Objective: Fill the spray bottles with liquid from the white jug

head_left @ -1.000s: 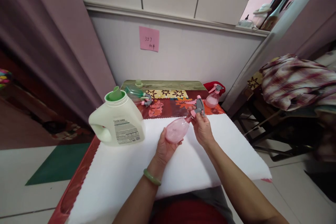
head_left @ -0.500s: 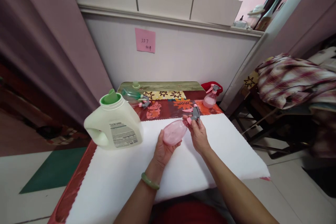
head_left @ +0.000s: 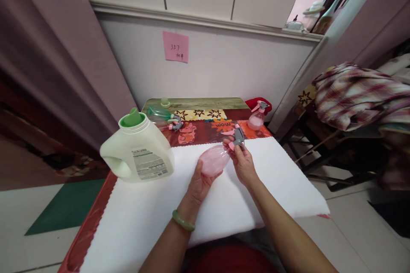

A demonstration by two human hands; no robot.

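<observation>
A pink, see-through spray bottle [head_left: 214, 160] is held tilted above the white cloth [head_left: 153, 222], its neck toward the upper right. Around its body is my left hand [head_left: 199, 183], with a green bangle on the wrist. My right hand [head_left: 242, 163] grips the pink and grey spray head [head_left: 237, 136] at the bottle's neck. Whether the head's thread is engaged cannot be made out. To the left stands a large pale jug [head_left: 137, 149] with a green spout [head_left: 133, 117] in its open top.
Behind lie a green spray bottle [head_left: 158, 113] and another grey-pink spray head [head_left: 175, 123]. A second pink spray bottle [head_left: 255, 119] stands upright at the back right. A green ring-shaped cap [head_left: 165, 102] rests at the back. Plaid cloth [head_left: 355, 94] hangs at the right.
Both hands still hold the pink bottle and its spray head. The bottle has turned slightly in my left hand, and the camera view has shifted a little.
</observation>
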